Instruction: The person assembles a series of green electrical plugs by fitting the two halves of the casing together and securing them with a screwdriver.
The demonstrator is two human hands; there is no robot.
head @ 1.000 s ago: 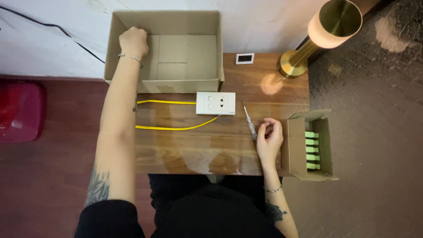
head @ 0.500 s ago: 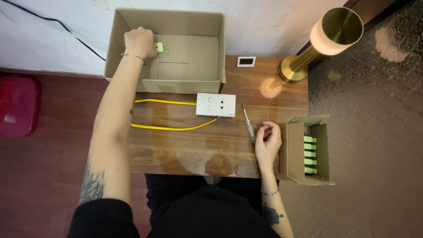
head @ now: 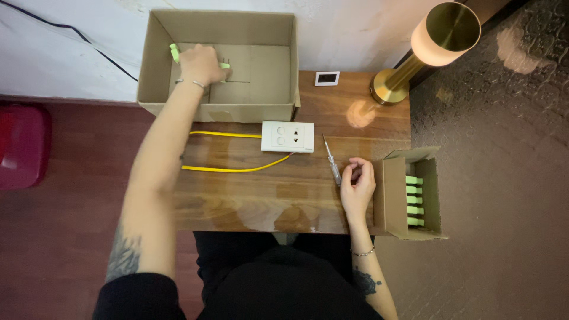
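From the head view, the left hand (head: pixel 200 64) is down inside the big box (head: pixel 159 35), fingers curled over a small green piece (head: pixel 225 64) on the box floor; a second green piece (head: pixel 174 52) lies just beside the wrist, near the left wall. The pieces are pale green, smooth plastic. The box is plain brown cardboard, open-topped with tall walls. The right hand (head: pixel 358 188) rests on the glossy wooden table (head: pixel 261 201), fingers loosely bent around a slim screwdriver (head: pixel 332 161). A white socket plate (head: pixel 288 136) trails a yellow cable (head: pixel 228 169). The small box (head: pixel 392 195) at the right edge holds more green pieces.
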